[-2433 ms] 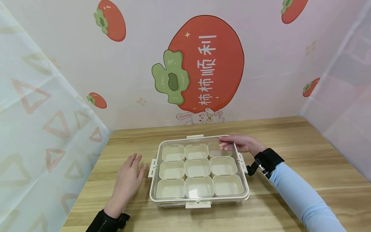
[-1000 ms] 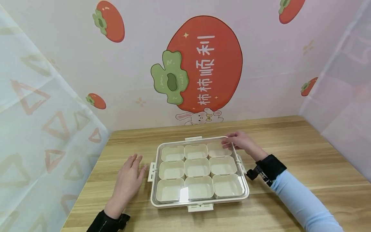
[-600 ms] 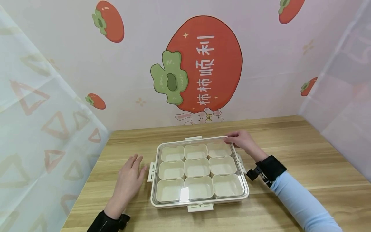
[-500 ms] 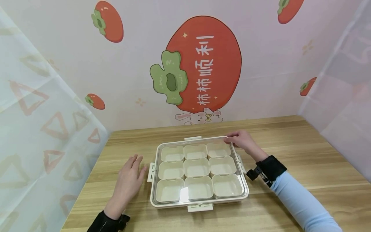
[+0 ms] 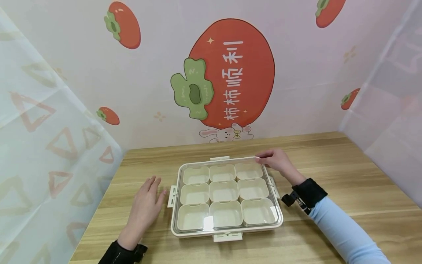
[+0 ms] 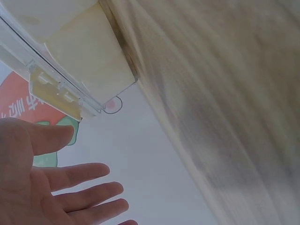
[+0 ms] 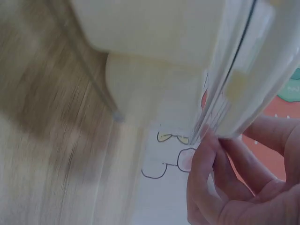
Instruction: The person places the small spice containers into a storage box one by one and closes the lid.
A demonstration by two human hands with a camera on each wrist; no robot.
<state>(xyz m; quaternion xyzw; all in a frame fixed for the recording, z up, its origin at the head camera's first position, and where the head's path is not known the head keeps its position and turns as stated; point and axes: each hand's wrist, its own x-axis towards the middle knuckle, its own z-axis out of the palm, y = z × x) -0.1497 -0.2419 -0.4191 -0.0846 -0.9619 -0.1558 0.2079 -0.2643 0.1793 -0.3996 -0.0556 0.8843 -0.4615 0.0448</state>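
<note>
A clear storage box (image 7: 89, 65) stands on the table with several small cream containers (image 5: 225, 190) inside in rows. Over it lies a see-through lid (image 5: 227, 231) with a cream rim; its side latches (image 5: 172, 196) stick outward. My right hand (image 5: 277, 161) pinches the lid's far right corner, thumb and fingertips at the rim in the right wrist view. To the left of the box, my left hand (image 5: 145, 205) is held apart from it, fingers extended and holding nothing. The left wrist view shows this hand (image 6: 61, 183) near one hanging latch (image 6: 54, 91).
The wooden table (image 5: 329, 176) reaches back to a wall cloth (image 5: 306, 73) printed with persimmons and a rabbit. Pale cloths hang along the left and right sides.
My right hand has shifted from over the lid's far right corner to its outer edge. The lid's near edge and front latch have moved slightly nearer and right. My left hand stays put.
</note>
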